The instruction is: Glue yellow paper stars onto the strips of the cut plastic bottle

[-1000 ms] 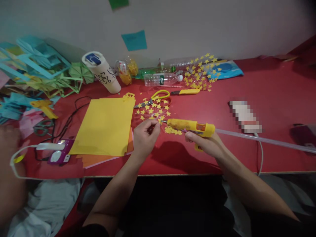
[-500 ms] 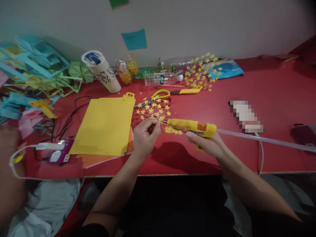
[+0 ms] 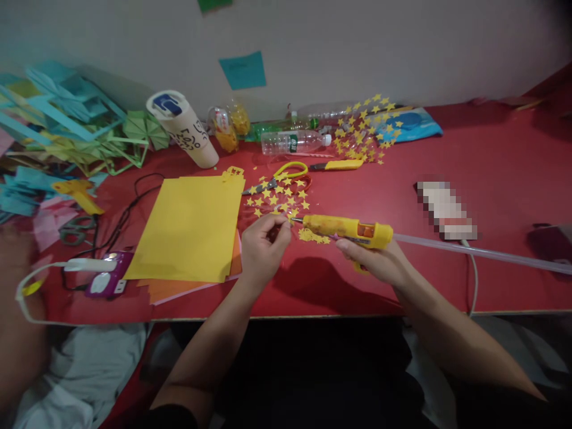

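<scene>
My right hand [image 3: 375, 261] grips a yellow glue gun [image 3: 346, 228] lying level over the red table [image 3: 402, 196], with a long clear glue stick [image 3: 482, 253] trailing out to the right. Its nozzle touches what my left hand [image 3: 263, 247] pinches at its fingertips, a small piece too small to name. Several yellow paper stars [image 3: 279, 199] lie scattered just beyond my hands. A stack of yellow and orange paper sheets [image 3: 192, 229] lies to the left of my left hand.
Yellow-handled scissors [image 3: 281, 176], a yellow utility knife [image 3: 337, 165], plastic bottles [image 3: 295, 143], one covered in stars, and a paper cup [image 3: 187, 131] sit behind. Folded paper shapes [image 3: 67, 119] crowd the far left. A purple power strip [image 3: 107, 280] and cables lie front left.
</scene>
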Tool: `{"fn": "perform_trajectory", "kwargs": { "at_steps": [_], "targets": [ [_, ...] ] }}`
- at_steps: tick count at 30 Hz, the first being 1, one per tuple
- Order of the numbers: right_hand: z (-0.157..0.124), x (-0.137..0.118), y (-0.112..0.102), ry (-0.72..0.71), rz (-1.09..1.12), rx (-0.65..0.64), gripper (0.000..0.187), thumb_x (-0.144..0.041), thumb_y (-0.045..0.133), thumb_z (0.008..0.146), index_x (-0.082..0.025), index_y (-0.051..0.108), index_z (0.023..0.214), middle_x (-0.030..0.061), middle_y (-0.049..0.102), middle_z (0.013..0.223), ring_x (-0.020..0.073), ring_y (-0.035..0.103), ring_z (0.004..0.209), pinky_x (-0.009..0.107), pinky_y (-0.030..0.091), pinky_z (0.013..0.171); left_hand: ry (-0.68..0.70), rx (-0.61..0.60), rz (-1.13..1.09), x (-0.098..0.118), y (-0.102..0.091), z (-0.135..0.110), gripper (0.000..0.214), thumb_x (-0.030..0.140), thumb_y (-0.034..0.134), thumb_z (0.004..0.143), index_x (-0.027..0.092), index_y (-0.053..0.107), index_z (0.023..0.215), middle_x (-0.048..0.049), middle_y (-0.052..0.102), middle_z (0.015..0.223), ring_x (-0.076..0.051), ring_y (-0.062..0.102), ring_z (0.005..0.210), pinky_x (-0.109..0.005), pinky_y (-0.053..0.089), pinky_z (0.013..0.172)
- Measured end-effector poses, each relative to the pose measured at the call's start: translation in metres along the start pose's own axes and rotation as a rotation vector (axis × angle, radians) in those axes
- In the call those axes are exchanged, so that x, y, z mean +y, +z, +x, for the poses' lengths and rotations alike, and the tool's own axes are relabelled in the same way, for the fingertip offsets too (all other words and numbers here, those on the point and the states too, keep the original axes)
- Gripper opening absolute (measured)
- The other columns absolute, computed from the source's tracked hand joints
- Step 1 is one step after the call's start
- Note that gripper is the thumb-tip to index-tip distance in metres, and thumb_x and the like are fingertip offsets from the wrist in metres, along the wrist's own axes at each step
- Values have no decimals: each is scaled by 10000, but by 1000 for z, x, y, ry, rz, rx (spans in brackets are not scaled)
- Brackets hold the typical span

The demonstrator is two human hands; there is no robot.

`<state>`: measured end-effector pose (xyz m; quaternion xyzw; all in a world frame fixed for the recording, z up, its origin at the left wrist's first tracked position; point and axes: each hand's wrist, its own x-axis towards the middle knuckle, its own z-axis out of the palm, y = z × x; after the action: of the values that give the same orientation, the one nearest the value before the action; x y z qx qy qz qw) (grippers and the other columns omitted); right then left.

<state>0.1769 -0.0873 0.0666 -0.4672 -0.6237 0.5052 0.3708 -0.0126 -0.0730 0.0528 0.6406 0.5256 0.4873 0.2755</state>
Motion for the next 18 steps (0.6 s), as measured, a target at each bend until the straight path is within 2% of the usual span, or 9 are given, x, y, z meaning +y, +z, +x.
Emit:
{"fn": "perform_trajectory", "kwargs": {
  "at_steps": [5,14,18],
  "targets": [
    [1,0,-1,-18,-21,6,289,-425,577,795,-217,675,970,4,590,646,101,480,554,204,357,426,-7,2,-3,-1,-1,0,148,198,523,780,177,573,642,23,556,584,-71,465,500,-201,383,491],
    [0,-1,-1,-13,-17,22,278,-411,588,784,-211,672,959,-22,537,573,88,435,499,208,331,411,-19,11,5,1,0,0,144,190,524,776,183,570,639,21,556,585,-77,463,500,-203,385,490],
    [0,1,-1,12,-51,19,306,-438,592,777,-203,671,956,-18,555,597,92,452,506,218,361,431,40,9,58,1,-2,0,150,173,514,791,184,561,649,22,548,599,-75,454,513,-204,379,502]
  ]
}}
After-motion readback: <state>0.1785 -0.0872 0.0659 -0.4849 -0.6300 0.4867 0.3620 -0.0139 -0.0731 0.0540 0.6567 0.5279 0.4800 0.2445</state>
